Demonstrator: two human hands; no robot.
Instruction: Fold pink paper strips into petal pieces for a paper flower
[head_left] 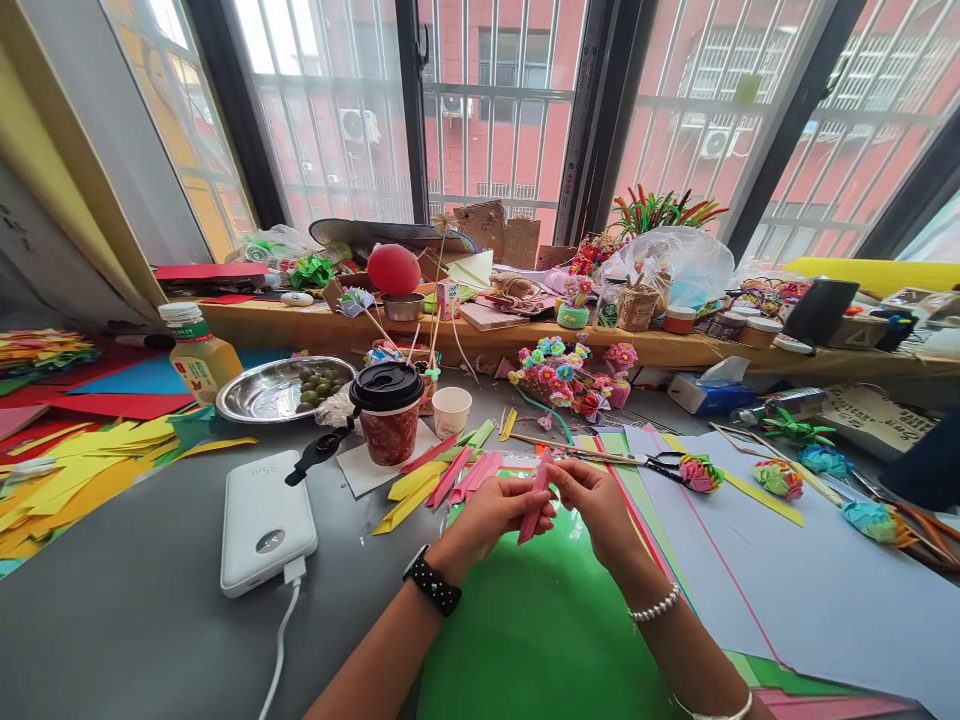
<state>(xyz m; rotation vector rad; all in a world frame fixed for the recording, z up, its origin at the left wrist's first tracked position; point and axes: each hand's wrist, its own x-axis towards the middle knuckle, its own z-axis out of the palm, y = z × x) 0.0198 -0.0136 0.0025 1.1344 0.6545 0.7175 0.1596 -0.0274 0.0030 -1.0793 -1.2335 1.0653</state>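
Note:
Both my hands meet over a green paper sheet [540, 630] and pinch a folded pink paper strip [535, 500] that stands nearly upright between them. My left hand [491, 520], with a black watch on its wrist, grips the strip's lower part. My right hand [596, 505], with a bead bracelet on its wrist, holds the strip's upper part with its fingertips. Several folded pink, yellow and green strips [442, 480] lie on the grey table just beyond my left hand. Scissors [637, 459] lie just beyond my right hand.
A lidded coffee cup [388, 412] stands on a napkin, a small paper cup [452, 409] beside it. A white power bank [264, 520] with a cable lies at left. A steel dish [262, 390], a bottle [196, 352], yellow paper scraps [67, 480], folded paper flowers [780, 478] and a cluttered sill surround them.

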